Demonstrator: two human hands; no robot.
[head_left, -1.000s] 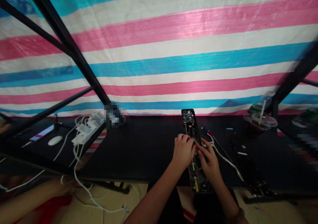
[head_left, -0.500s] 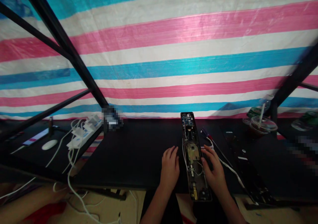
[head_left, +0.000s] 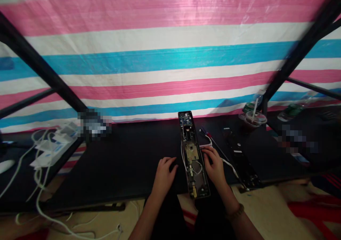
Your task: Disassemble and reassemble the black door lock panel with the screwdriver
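A long, narrow black device casing [head_left: 198, 176] lies open on the black table, its near end at the front edge. Inside it are a blue circuit board [head_left: 185, 120], a flat brass-coloured plate [head_left: 191, 151], thin white wires and a brass-coloured connector [head_left: 194, 191]. To the left of the casing, my left hand [head_left: 163, 174] rests on the tabletop, thumb apart from the fingers, holding nothing. My right hand [head_left: 215, 167] lies along the casing's right side, fingers stretched and thumb apart. Its fingertips are beside the casing wall and a white cable [head_left: 230, 166]; contact is unclear.
A screwdriver [head_left: 204, 130] and a long black panel [head_left: 243, 162] lie to the right. Behind them stand a lidded cup with a straw [head_left: 255, 118] and a bottle [head_left: 249, 107]. At left are a white power strip [head_left: 54, 149] and cables. Black frame posts [head_left: 291, 60] flank the table.
The view has swung right and slightly down. My left hand has drawn a little away from the casing, its thumb now spread from the fingers. My right hand stays at the casing's right side.
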